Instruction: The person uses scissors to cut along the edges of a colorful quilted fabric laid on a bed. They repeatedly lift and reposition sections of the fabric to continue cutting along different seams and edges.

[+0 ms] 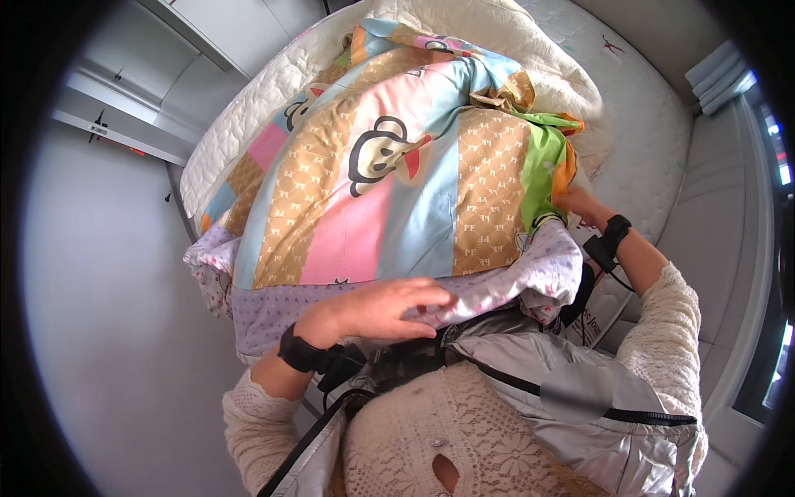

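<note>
A colourful duvet cover [413, 217] with tan, pink and blue stripes and a cartoon monkey head spreads over the bed before me. A bulky fabric [273, 310] with small purple hearts shows along its near edge. My left hand [388, 310] is over this near edge, thumb and fingers apart, holding nothing. At the right side my right hand [577, 202] grips the cover's green-and-orange edge [562, 174]; its fingertips are partly hidden by the cloth. The far right part of the cover is bunched in folds.
Beneath lies a cream quilted pad [217, 146] on a white mattress [646, 118]. A grey padded bed side [714, 186] runs along the right, with folded light-blue cloth [720, 74] at its far end. White cabinets [242, 28] stand at the far left, beside a pale floor [118, 298].
</note>
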A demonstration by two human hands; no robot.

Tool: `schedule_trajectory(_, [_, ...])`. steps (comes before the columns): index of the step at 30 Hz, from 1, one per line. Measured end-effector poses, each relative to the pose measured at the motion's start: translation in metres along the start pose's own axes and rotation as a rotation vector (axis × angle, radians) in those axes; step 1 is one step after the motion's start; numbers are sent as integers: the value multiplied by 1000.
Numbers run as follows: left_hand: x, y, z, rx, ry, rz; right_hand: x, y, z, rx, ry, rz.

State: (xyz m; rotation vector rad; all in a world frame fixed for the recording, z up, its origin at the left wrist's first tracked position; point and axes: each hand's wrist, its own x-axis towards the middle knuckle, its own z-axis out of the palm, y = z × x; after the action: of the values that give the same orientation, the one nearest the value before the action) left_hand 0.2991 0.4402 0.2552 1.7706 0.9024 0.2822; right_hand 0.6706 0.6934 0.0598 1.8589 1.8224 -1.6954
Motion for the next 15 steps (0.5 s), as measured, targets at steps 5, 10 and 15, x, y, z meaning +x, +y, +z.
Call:
schedule_trajectory(5, [3, -1, 17, -8, -229, -4, -13, -54, -36, 575, -139, -153])
schedule_trajectory(10, [-2, 0, 23, 65, -338, -170, -7, -142, -59, 900, -127, -367])
schedule_trajectory(15, [3, -13, 22, -149, 126, -51, 12, -192, -51, 970, 62, -333])
